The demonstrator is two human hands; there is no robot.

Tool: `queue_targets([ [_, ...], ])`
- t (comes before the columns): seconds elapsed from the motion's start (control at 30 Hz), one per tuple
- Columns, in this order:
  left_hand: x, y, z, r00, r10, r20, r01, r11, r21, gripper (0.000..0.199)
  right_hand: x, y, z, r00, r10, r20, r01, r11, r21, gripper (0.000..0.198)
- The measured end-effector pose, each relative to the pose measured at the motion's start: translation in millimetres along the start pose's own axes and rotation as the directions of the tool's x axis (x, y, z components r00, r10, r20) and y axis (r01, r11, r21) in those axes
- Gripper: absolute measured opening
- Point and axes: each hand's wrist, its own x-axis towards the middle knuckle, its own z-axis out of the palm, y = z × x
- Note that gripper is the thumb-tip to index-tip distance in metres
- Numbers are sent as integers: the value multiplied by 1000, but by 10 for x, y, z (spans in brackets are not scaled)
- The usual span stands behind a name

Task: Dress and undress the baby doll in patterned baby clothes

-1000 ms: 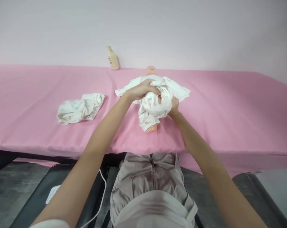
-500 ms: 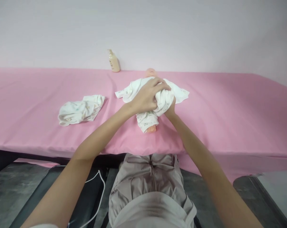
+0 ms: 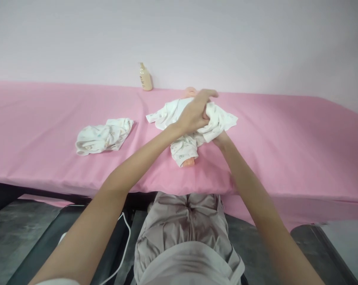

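Since the earlier frame, our left hand (image 3: 193,113) has shifted rightward, its fingers stretching past the bunched cloth (image 3: 216,120), and that cloth has flared open from a rounder bundle.

Starting at the left, we think the folded cloth (image 3: 104,136) is safe: it lies well apart from our hands, between the far and near edges of the surface (image 3: 285,150). The bottle (image 3: 146,79) stands at the far edge; only a wide sweep of our left hand would tip it. Next comes the doll (image 3: 190,92), head toward the far edge, one bare foot toward the near edge. A hard tug on the cloth could drag it nearward, since we see nothing else bracing it. Its spread white top (image 3: 169,113) could ruck up if our fingers caught the hem too. The bunch might slip loose, because our left fingers look extended rather than curled.

As for the grip, our left hand is over the doll's middle, at the left side of the bunched cloth; its thumb seems close against it, but we cannot tell whether it pinches. The bunch sits between our hands, over the doll's lower body. Our right hand (image 3: 222,139) reaches in from the near edge, fingers hidden by the cloth, so we cannot tell whether it clasps fabric, a leg or nothing.
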Motion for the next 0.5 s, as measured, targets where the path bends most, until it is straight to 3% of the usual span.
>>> queue_targets([
  [0.1,-33,-203,107,972,-133,-193,137,991,6,28,49,-40,-122,999,-10,-39,18,973,229,19],
  [0.17,-41,-242,107,975,-145,-168,155,987,47,19,84,-56,-183,998,5,-61,18,929,371,22],
  [0.23,-34,-191,53,995,-92,-28,94,992,82,19,120,-70,-215,999,21,-33,-4,890,456,28],
  [0.3,-22,-67,-35,986,-34,166,13,992,124,19,161,-73,-235,998,56,5,-51,861,505,31],
  [0.4,-33,177,-162,912,-34,408,-66,971,228,13,229,-19,-294,986,167,28,-160,863,479,28],
  [0.5,-127,376,-205,849,-2,529,-192,931,312,17,301,115,-412,966,241,-88,-194,911,364,26],
])
